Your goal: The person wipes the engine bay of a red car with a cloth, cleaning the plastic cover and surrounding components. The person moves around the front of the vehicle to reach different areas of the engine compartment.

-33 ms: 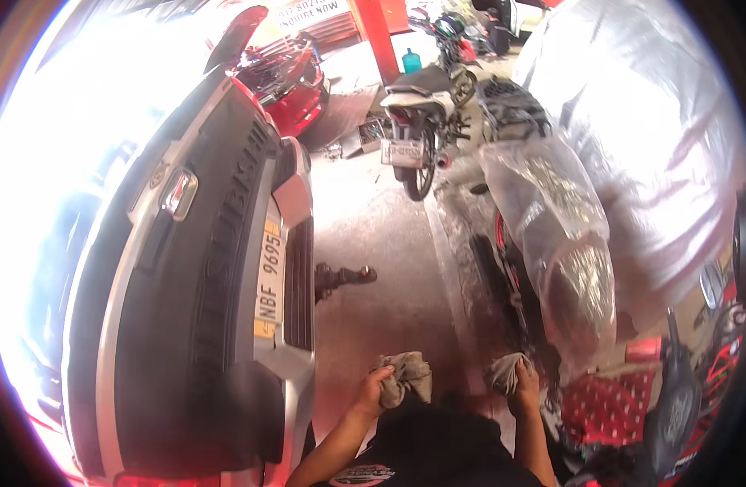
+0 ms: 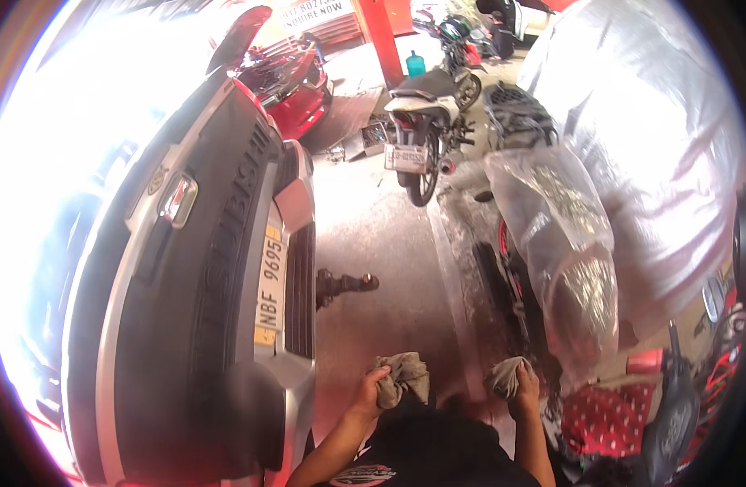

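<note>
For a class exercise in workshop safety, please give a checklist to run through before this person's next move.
1. Left hand gripping the left cloth: ok, bunched in its fingers.
2. Right hand gripping the right cloth: ok.
3. Left hand apart from the pickup: ok.
4. Floor ahead unobstructed: not ok, a dark hitch juts over it.
5. Cloths dry: cannot tell.

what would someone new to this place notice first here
Probably the big dark tailgate filling the left side, and the shiny silver cover bulging at the upper right. Between them, a motorcycle stands near the top centre. Low in the middle, the left hand grips a crumpled greyish cloth, the right hand another cloth.
</note>
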Demonstrator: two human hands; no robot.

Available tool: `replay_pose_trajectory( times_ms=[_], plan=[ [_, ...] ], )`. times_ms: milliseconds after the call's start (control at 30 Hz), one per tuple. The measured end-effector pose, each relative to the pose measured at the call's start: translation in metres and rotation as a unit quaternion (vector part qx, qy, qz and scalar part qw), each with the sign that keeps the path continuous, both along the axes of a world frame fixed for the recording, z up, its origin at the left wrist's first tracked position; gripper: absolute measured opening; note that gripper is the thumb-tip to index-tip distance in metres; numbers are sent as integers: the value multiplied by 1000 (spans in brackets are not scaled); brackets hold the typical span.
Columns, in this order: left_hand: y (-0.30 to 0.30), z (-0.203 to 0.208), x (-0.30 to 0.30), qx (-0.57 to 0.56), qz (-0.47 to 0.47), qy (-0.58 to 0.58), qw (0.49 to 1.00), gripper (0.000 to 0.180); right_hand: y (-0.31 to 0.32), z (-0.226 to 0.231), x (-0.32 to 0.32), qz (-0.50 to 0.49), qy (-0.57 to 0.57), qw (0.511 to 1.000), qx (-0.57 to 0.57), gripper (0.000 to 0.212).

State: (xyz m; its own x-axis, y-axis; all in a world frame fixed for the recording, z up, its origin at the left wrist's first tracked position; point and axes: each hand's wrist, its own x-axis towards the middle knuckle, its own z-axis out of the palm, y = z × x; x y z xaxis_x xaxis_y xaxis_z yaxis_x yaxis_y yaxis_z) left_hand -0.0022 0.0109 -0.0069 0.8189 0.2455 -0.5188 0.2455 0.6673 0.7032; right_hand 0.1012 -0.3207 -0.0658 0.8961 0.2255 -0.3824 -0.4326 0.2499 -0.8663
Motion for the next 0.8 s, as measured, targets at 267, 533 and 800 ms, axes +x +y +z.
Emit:
replay_pose_trajectory(
  times_ms=[267,533,800],
  plan=[
    [157,-12,249,-219,117,-42,968,44,150,14,233,-72,161,953,245,65],
    [292,38,465,-189,79,-74,976,46,254,25,395,67,95,990,81,39],
    [370,39,600,-169,115,-79,976,42,510,116,614,343,-336,826,-293,57]
  ],
)
